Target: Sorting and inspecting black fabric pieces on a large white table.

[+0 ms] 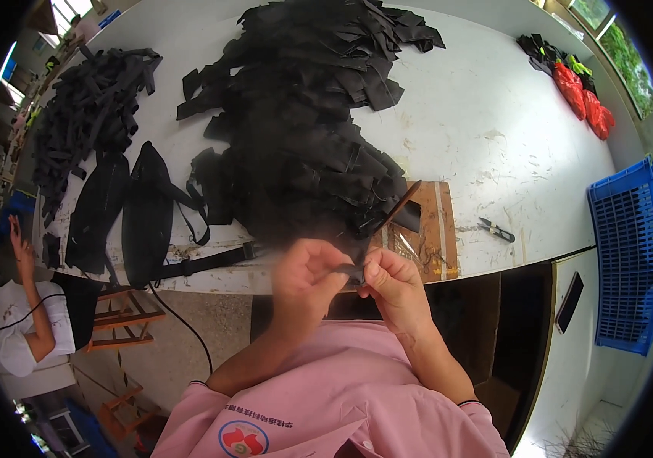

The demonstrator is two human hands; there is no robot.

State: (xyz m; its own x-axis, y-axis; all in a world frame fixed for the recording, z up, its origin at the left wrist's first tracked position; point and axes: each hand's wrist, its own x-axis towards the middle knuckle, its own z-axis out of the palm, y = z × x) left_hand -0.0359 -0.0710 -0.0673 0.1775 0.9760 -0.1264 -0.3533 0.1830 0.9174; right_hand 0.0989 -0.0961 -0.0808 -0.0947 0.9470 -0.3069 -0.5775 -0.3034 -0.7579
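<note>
Close to the table's front edge, my left hand (307,276) and my right hand (396,284) pinch a small black fabric piece (351,272) between thumbs and fingers. Both hands are closed on it, just in front of my body. Right beyond them a slim brown rod (399,206) slants up to the right; its lower end is lost among dark cloth. A brown board (439,229) lies under it, taped to the table. A large heap of cut black fabric pieces (296,145) reaches from near my hands to the far side.
At left lie a pile of black strips (93,103), two dark pouches (148,206) and a strap (208,263). Thread snips (497,230) rest at right. Beyond are red bags (582,99), a blue crate (628,256) and a phone (568,303). Someone in white (32,320) sits left.
</note>
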